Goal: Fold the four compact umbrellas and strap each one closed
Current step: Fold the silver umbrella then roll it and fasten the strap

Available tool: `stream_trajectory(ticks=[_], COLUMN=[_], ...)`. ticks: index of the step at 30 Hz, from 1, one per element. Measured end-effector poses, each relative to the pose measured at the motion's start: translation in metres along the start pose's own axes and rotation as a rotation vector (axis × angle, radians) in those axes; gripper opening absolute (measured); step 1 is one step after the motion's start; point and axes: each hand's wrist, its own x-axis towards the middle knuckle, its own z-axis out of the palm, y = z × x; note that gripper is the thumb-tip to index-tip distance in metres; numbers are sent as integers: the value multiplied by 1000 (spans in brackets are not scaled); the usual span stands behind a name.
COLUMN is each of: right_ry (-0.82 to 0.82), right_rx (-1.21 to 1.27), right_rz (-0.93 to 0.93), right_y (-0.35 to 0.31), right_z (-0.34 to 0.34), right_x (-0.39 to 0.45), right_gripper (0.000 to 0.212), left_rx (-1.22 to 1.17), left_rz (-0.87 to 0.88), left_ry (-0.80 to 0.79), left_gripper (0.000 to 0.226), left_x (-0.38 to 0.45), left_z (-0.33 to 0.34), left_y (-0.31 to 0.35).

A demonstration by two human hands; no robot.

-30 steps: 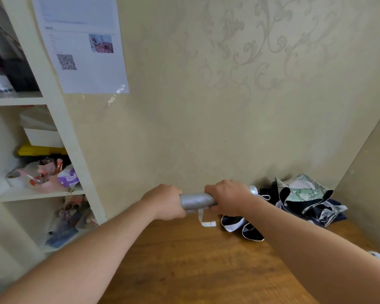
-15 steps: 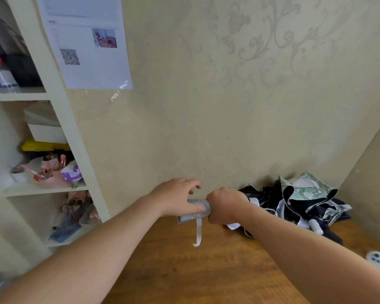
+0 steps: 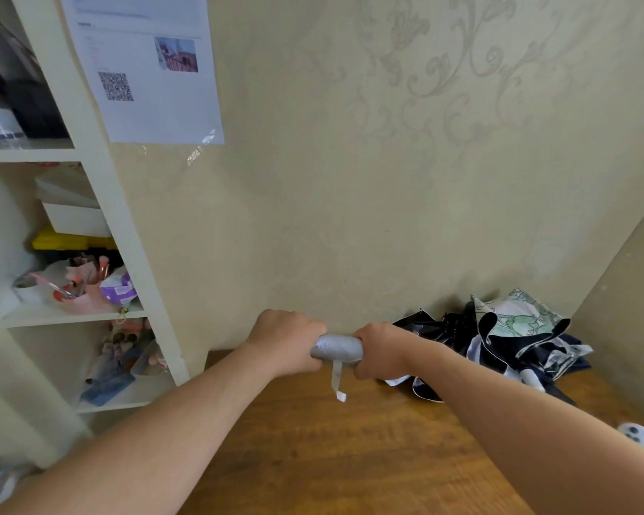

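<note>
A rolled silver-grey compact umbrella (image 3: 337, 348) lies horizontal in the air above the far edge of the wooden table (image 3: 350, 447). My left hand (image 3: 285, 338) grips its left end and my right hand (image 3: 382, 351) grips its right end, both fists curled round it. Its pale strap (image 3: 337, 381) hangs loose from the middle, undone. At the back right corner lies a heap of unfolded umbrellas (image 3: 506, 340): dark navy fabric and a white-and-green patterned canopy, with a white handle (image 3: 532, 379) poking out.
A white shelf unit (image 3: 101, 202) stands at the left, packed with boxes, bottles and small items. A papered wall (image 3: 350, 180) rises just behind the table, and a side wall closes the right. A white rounded object (image 3: 640, 438) sits at the table's right edge.
My left hand, open over the umbrella half a second ago, now grips its left end again. The strap still dangles loose.
</note>
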Motion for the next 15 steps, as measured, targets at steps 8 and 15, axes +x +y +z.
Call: stream_trajectory(ticks=[8, 15], right_ry=[381, 561], right_rx=[-391, -486], right_rz=[-150, -158], right_y=[0, 2], right_z=[15, 16], right_x=[2, 10], right_gripper=[30, 35], left_rx=[-20, -356], left_rz=[-60, -103], left_ry=[3, -164], left_gripper=[23, 18], left_x=[0, 1], left_z=[9, 0], left_y=[6, 7])
